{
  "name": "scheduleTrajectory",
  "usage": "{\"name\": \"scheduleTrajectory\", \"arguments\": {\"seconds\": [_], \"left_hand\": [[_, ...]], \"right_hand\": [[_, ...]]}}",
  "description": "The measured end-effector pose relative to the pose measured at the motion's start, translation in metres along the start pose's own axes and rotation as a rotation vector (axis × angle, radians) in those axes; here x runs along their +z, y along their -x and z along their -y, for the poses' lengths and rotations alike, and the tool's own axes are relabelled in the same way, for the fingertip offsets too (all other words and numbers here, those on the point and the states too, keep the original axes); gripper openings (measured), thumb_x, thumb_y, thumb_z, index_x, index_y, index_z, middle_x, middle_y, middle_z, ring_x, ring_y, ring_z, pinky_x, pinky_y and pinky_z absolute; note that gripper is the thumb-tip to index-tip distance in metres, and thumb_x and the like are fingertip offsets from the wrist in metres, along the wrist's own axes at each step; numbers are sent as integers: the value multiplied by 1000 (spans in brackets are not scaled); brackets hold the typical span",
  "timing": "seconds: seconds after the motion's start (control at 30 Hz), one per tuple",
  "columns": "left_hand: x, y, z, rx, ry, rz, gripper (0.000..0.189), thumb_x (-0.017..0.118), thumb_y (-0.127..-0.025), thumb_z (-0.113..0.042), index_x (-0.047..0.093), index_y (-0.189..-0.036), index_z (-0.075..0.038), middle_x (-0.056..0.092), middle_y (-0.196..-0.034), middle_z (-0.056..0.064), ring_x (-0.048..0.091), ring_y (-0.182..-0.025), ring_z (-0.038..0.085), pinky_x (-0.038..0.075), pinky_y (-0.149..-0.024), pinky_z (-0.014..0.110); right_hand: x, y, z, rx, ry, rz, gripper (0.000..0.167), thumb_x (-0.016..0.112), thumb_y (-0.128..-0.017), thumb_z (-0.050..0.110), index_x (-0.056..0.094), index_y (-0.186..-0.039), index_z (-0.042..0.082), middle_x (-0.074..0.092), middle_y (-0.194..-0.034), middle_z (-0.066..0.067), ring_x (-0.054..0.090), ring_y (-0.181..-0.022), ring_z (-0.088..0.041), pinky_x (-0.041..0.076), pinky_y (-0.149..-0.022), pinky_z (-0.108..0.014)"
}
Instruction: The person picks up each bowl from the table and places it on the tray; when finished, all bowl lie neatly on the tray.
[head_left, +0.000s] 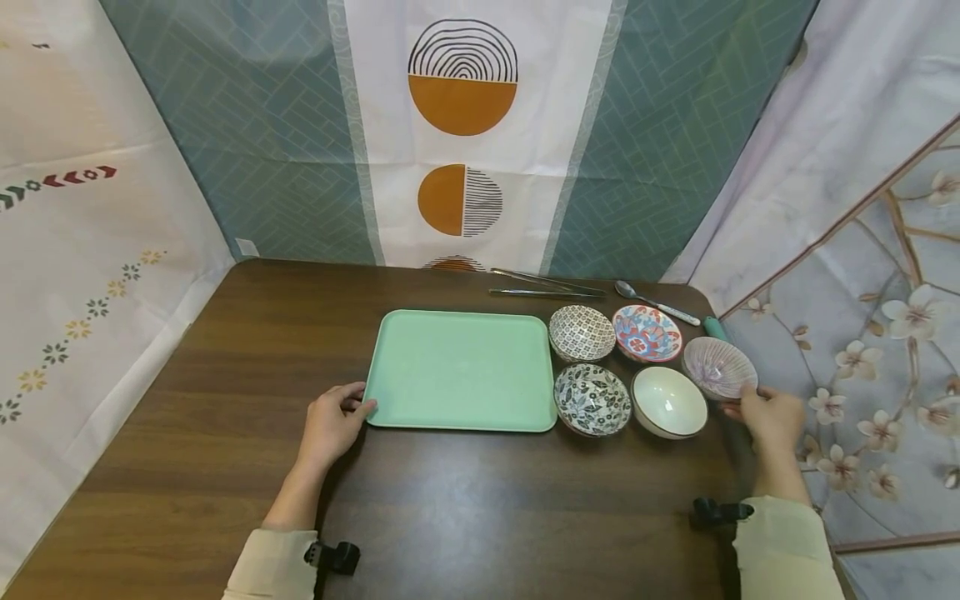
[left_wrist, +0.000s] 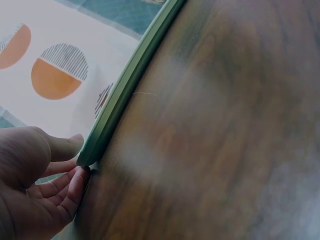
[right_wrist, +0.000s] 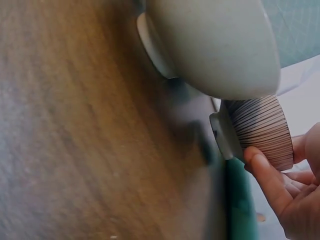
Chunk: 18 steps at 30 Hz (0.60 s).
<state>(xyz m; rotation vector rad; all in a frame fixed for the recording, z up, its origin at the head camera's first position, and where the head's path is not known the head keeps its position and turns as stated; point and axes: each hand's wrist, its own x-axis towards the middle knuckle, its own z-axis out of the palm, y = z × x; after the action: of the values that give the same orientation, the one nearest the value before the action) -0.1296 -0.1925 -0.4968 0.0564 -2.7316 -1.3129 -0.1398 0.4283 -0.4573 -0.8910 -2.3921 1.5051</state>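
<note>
My left hand (head_left: 333, 423) pinches the near left corner of a mint-green tray (head_left: 461, 371), thumb above and fingers below its rim, as the left wrist view shows. At the right end of the table, my right hand (head_left: 772, 415) holds a small purple-streaked bowl (head_left: 720, 367) by its side. In the right wrist view the thumb is at the rim and fingertips press the striped outer wall (right_wrist: 265, 132). Beside it stands a plain cream bowl (head_left: 669, 402). Whether the held bowl touches the table I cannot tell.
Between tray and held bowl stand a floral black-and-white bowl (head_left: 592, 400), a brown-patterned bowl (head_left: 582, 332) and a red-and-blue bowl (head_left: 647, 332). Behind lie metal chopsticks (head_left: 543, 292), a spoon (head_left: 656, 302) and a teal handle (head_left: 715, 327), partly hidden. Cloths hang around the wooden table (head_left: 517, 508).
</note>
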Motion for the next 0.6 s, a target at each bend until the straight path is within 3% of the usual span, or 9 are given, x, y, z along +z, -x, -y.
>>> {"name": "scheduleTrajectory", "arguments": {"seconds": [0.2, 0.33, 0.6], "left_hand": [[-1, 1, 1, 4, -2, -4, 36, 74, -93, -9, 67, -123, 9, 69, -103, 20, 68, -89, 30, 53, -72, 31], [-1, 2, 2, 8, -9, -6, 35, 74, -93, -9, 68, -122, 9, 69, -102, 19, 68, -90, 30, 54, -73, 32], [-1, 1, 3, 14, 4, 3, 33, 73, -94, -9, 69, -122, 6, 69, -102, 17, 68, -91, 29, 53, -74, 32]], "right_hand": [[0, 5, 21, 9, -104, -5, 55, 41, -105, 16, 35, -142, -24, 60, -49, 12, 64, -46, -3, 54, -53, -18], [5, 9, 39, -23, -109, 3, 53, 42, -105, 18, 39, -142, -21, 61, -51, 14, 66, -49, -2, 55, -56, -19], [24, 22, 80, -136, -95, 142, 55, 42, -106, 16, 33, -144, -22, 63, -56, 17, 67, -55, -1, 55, -60, -18]]}}
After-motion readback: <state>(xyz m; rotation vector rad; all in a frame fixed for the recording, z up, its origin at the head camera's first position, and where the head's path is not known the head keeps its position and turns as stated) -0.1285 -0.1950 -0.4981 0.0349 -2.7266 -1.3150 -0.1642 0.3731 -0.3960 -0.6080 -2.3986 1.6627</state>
